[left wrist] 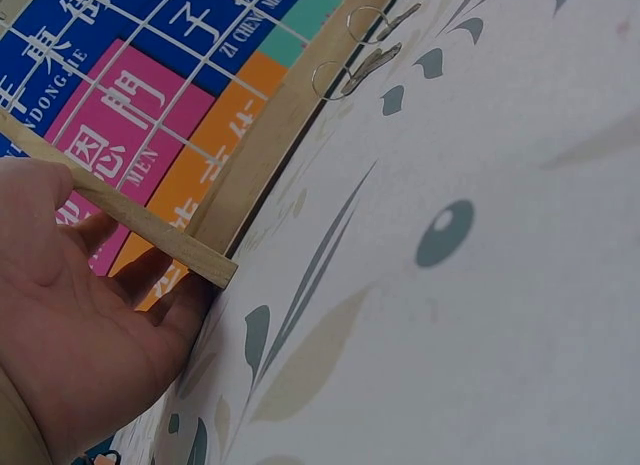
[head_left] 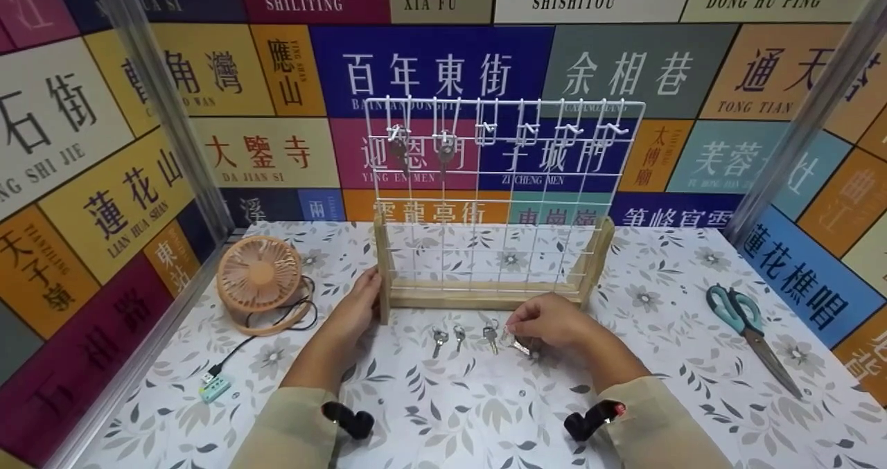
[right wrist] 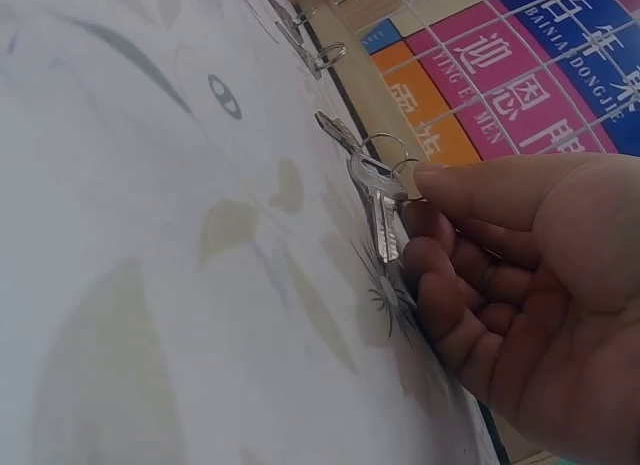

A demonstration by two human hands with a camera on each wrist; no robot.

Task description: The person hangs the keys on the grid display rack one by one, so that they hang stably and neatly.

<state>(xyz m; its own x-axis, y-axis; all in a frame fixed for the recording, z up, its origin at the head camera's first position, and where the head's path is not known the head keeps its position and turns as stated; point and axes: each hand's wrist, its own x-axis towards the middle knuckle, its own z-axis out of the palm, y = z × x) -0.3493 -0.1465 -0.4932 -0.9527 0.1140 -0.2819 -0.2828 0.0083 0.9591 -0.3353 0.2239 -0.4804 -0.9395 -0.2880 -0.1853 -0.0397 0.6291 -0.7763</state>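
A white wire rack (head_left: 485,301) stands on a wooden base with two wooden side posts. My left hand (head_left: 360,296) grips its left post (left wrist: 160,230), thumb on one side and fingers on the other. In front of the base, my right hand (head_left: 551,320) pinches the ring of a silver key (right wrist: 380,205) between thumb and forefinger. The key dangles close over the tabletop. To its left lie a ringed key (head_left: 490,337), a smaller key (head_left: 459,336) and another key (head_left: 438,341). Two bunches of keys, one (head_left: 398,143) beside the other (head_left: 445,147), hang from hooks on the rack's upper left.
Further hooks (head_left: 528,133) line the rack's upper right. An orange fan (head_left: 260,275) with a black cable stands at left, near a small mint-coloured block (head_left: 215,389). Teal-handled scissors (head_left: 752,330) lie at right. Panels with lettering enclose the leaf-patterned table (head_left: 443,413).
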